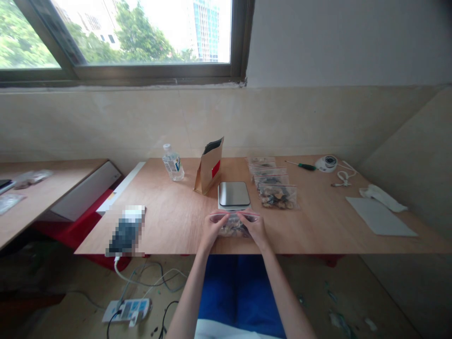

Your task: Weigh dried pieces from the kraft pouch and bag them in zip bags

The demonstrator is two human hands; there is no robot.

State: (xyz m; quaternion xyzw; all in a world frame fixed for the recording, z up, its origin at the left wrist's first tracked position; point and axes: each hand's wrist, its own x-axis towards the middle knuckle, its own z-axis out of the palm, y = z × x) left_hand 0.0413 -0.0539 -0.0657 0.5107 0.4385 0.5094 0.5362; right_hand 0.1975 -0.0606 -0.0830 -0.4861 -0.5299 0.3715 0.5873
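A clear zip bag [234,228] with a red strip along its top lies at the table's front edge, holding brownish dried pieces. My left hand [213,225] pinches the left part of its top edge. On the right part of that edge, my right hand [254,227] is closed too, thumbs pointing inward. Just beyond the bag sits a small scale [234,194] with a bare metal top. Several similar filled zip bags [278,197] lie overlapping in a row to the right of the scale.
A brown paper pouch [209,168] stands behind the scale, left of it. Further left are a water bottle [173,163] and a phone [126,231] on a cable. At right lie a screwdriver [306,166], a white camera [326,163], and a white sheet [379,216].
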